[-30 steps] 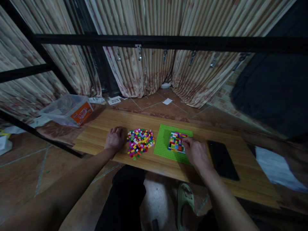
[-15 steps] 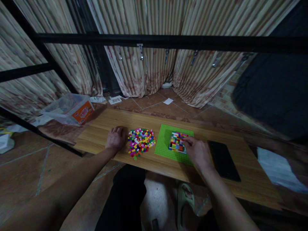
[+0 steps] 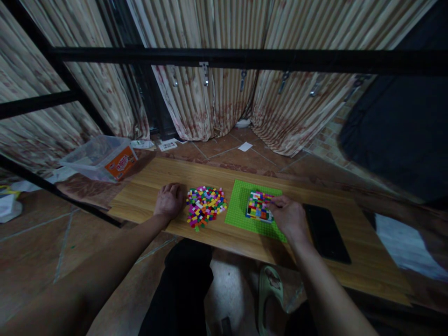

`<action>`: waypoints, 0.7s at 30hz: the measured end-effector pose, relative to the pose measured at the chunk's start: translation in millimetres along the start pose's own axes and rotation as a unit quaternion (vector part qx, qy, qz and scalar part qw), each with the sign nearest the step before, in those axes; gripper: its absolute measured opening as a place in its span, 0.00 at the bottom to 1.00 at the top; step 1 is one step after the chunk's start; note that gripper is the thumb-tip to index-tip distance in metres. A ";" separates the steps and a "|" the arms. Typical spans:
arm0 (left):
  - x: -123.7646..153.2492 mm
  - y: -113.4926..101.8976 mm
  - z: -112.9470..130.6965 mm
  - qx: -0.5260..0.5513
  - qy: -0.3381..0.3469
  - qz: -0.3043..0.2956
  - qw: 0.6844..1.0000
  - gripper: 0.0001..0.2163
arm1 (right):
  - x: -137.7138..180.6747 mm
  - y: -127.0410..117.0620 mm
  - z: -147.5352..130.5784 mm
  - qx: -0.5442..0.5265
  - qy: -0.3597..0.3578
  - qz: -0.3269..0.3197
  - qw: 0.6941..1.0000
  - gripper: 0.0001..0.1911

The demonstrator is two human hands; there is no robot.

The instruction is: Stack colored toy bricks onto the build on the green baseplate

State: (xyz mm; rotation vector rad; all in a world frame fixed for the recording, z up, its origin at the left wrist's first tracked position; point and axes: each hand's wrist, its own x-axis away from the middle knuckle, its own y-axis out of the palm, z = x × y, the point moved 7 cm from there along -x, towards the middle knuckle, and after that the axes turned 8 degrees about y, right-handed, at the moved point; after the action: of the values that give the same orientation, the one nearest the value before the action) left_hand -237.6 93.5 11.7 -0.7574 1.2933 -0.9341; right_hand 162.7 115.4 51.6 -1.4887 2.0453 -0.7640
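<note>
My left hand rests palm down on the wooden table, its fingers slightly apart and holding nothing. Just right of it lies a loose pile of small coloured toy bricks. Farther right, a multicoloured block of toy bricks sits on a green studded baseplate. At that block's right side is my right hand, thumb and fingers pinched together. Something small and dark purplish shows at its fingertips, too small to name. The hand covers the baseplate's right part.
A black tablet-like slab lies right of my right hand on the wooden table. On the floor at left stands a clear plastic box with an orange label. A black metal bar with hooks crosses ahead, before striped curtains.
My right hand has shifted slightly right along the brick block, and its fingertips sit a little differently. The left hand and the loose pile stay in place.
</note>
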 end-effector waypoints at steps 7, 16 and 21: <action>-0.2 1.4 -0.2 0.004 0.003 0.001 1.000 0.16 | -2.2 3.4 3.4 0.008 0.016 0.005 1.000 0.11; -0.8 0.9 -1.0 -0.005 0.007 0.000 1.000 0.16 | -1.1 -1.9 7.0 -0.024 0.021 0.015 0.999 0.12; -0.5 0.9 -0.5 0.000 0.008 0.003 1.000 0.15 | 0.2 -13.5 0.4 -0.108 -0.005 0.048 0.993 0.10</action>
State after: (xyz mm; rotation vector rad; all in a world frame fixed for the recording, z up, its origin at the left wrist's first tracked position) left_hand -238.0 94.4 11.1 -0.7474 1.3077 -0.9373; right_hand 172.1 111.8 60.6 -1.4892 2.2326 -0.5106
